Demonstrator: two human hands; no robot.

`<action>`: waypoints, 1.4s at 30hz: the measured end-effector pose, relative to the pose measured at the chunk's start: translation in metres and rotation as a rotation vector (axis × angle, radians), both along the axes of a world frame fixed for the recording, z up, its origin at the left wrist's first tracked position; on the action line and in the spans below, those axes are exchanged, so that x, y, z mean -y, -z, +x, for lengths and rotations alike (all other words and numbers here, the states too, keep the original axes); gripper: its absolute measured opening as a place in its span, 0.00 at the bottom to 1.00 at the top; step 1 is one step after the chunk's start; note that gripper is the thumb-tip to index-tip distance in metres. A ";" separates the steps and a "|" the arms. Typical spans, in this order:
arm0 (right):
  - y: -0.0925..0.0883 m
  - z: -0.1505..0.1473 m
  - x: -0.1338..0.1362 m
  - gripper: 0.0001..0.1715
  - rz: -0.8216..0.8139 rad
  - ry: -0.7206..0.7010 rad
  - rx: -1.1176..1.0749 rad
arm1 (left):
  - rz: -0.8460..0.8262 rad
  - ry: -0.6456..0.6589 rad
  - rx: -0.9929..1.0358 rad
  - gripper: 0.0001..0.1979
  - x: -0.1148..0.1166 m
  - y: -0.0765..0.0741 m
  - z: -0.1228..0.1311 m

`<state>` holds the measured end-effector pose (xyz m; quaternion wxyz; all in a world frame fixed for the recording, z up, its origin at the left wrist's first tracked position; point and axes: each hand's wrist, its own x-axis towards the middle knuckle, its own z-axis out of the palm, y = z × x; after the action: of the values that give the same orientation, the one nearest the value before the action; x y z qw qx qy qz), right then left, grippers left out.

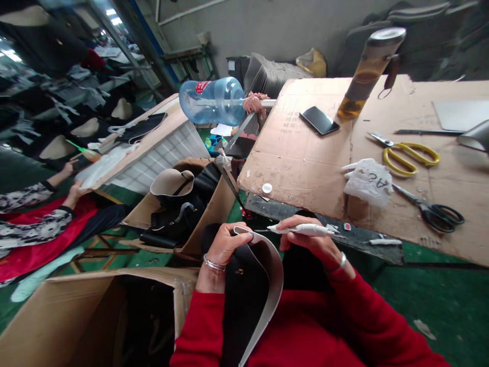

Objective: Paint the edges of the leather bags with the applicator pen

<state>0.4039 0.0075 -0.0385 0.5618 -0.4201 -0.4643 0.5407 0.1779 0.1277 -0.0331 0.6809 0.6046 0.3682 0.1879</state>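
Observation:
My left hand (224, 245) is closed on the top edge of a black bag piece (240, 295) with a pale grey lining. The piece hangs against my lap, its lining curling outward on the right, and a small gold-coloured fitting shows on its black face. In my right hand (311, 237) is a thin pointed tool (305, 229) with a white wrapped handle. Its slim dark tip points left at the edge pinched by my left fingers. I cannot tell whether the tip touches the bag.
On the cardboard-covered table (290, 153) lie a phone (319, 120), yellow scissors (410, 155), black scissors (431, 209) and a crumpled plastic bag (369, 181). A drink bottle (367, 74) stands there. Cartons (76, 311) with black bags are at left. Beyond them, a co-worker's hands (74, 193) rest at another table.

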 end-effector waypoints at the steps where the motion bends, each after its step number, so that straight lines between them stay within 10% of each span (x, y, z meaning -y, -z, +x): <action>1: 0.000 -0.001 0.001 0.19 0.014 0.018 0.007 | 0.009 0.001 0.000 0.10 0.000 0.000 -0.001; 10: 0.011 -0.039 -0.010 0.28 0.200 0.109 0.229 | 0.163 -0.058 -0.067 0.07 0.009 -0.009 -0.005; 33: 0.019 -0.061 -0.013 0.10 0.250 0.255 0.362 | 0.350 -0.029 -0.057 0.07 0.025 -0.022 -0.011; 37: 0.006 -0.064 -0.014 0.12 0.301 0.298 0.295 | 0.383 -0.190 -0.080 0.07 0.022 -0.036 -0.018; 42: -0.005 -0.062 -0.008 0.13 0.240 0.388 0.159 | 0.506 -0.798 0.038 0.08 -0.010 -0.082 -0.071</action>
<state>0.3423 0.0158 -0.0338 0.6629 -0.4730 -0.4783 0.3288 0.1068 0.1372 0.0491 0.3934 0.5593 0.5017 0.5298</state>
